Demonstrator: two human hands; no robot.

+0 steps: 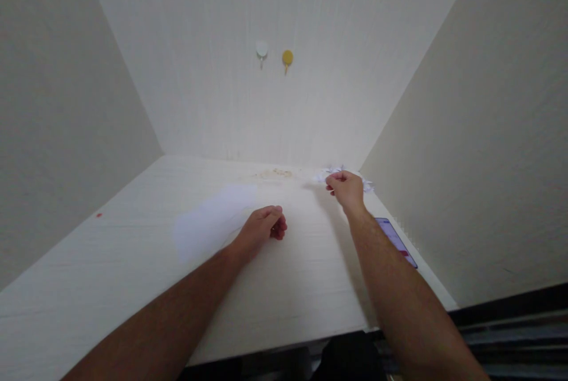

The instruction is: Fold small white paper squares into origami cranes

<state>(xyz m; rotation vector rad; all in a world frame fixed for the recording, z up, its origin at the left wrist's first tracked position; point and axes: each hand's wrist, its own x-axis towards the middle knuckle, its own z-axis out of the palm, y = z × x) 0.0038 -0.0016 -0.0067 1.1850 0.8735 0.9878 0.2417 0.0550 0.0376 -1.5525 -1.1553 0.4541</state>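
My left hand [266, 224] is over the middle of the white table [284, 292], its fingers curled in. Just to its left lies a white sheet of paper [213, 218]. Whatever may be inside those curled fingers is hidden. Toward the back right, my right hand [347, 187] has its thumb and fingertips pinched together. Crumpled white paper scraps [367, 185] lie around and behind that hand, partly covered by it. I cannot make out whether a small piece sits in the pinch.
A phone [396, 242] with a lit screen lies by the right wall, beside my right forearm. Two hooks, one white [261, 49] and one yellow [287, 58], are on the back wall. Brownish marks [281, 173] show at the table's rear; a small red bit [99, 215] lies left.
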